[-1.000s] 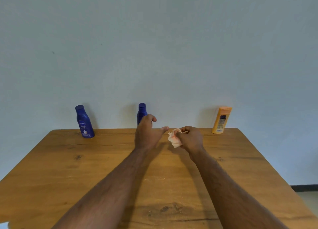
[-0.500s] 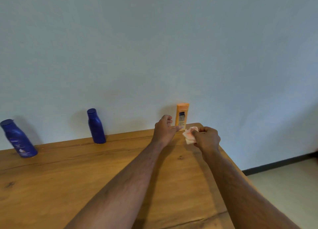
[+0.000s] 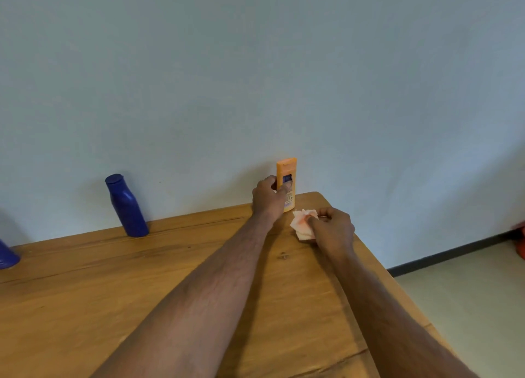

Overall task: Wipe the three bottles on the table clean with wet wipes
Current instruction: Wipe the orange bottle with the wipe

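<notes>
Head view. Orange bottle (image 3: 287,183) stands upright at the desk (image 3: 85,306) back edge, centre-right of frame, long axis vertical, against the wall. Left hand (image 3: 270,197) is on it — fingers (image 3: 287,185) curled round the body from the left, thumb side hidden. Right hand (image 3: 332,230) sits just right and below, fingers pinched on a crumpled pink wipe (image 3: 304,224), not touching the bottle. The wipe lies lower right of the bottle, near — my guess is the bottle comes toward it. One blue bottle (image 3: 126,206) stands mid-left, another blue bottle (image 3: 7,254) cut off at the left edge.
</notes>
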